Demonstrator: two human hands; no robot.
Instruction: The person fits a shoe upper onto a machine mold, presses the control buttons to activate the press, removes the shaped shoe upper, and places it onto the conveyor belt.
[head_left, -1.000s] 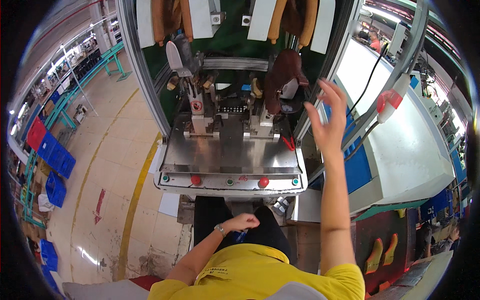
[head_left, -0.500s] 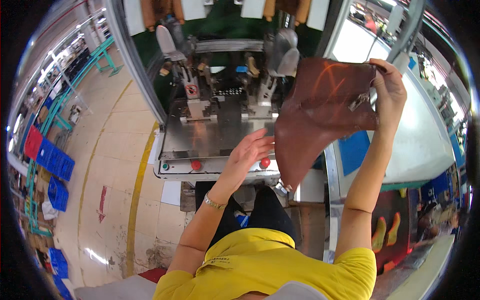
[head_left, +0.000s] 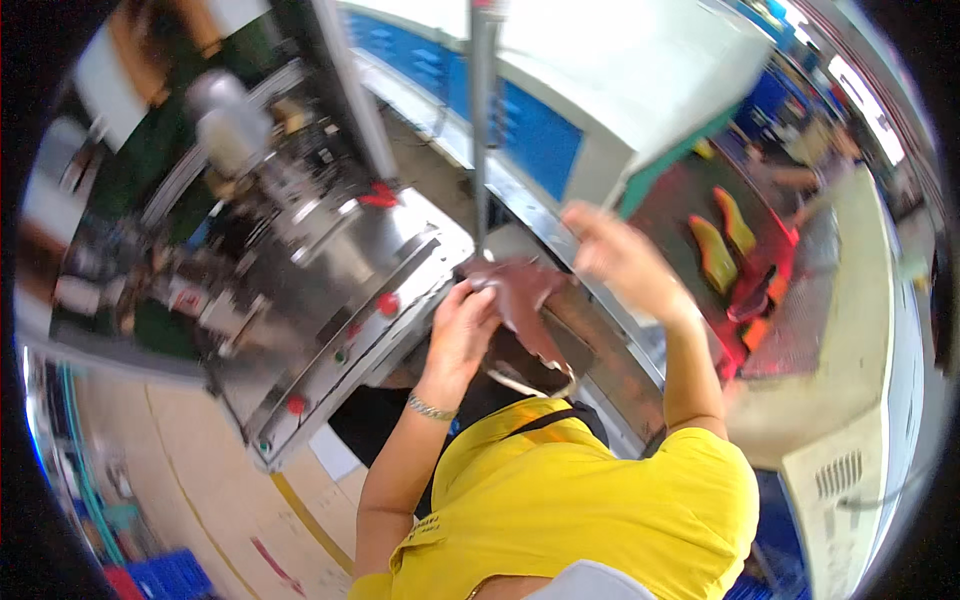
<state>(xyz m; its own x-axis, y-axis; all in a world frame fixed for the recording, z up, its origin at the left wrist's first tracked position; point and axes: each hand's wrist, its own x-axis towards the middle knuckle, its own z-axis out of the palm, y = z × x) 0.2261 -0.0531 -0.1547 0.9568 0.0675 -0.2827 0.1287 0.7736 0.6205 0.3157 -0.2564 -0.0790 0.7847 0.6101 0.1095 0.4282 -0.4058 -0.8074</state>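
A brown leather boot upper (head_left: 520, 290) hangs in front of my body, beside the machine's front corner. My left hand (head_left: 465, 330) is closed on its edge, with the thumb and fingers pinching the leather. The upper's lower end, with a pale rim, droops near my waist. My right hand (head_left: 625, 262) is off the leather, raised to the right of it and blurred by motion. Its fingers look loosely apart, and nothing shows in them. It is nearest to the metal rail beside the white housing.
The machine (head_left: 330, 300) with metal forms and red buttons stands at left. Two yellow shoe-shaped pieces (head_left: 712, 252) and a dark red piece (head_left: 750, 295) lie on a red-edged conveyor (head_left: 665, 215) at right. A metal post (head_left: 480, 130) rises ahead, beside a white and blue housing (head_left: 640, 80).
My view and body have turned right toward the conveyor. The boot upper has come down from high on the right, passing from my right hand to my left. My right hand has let go.
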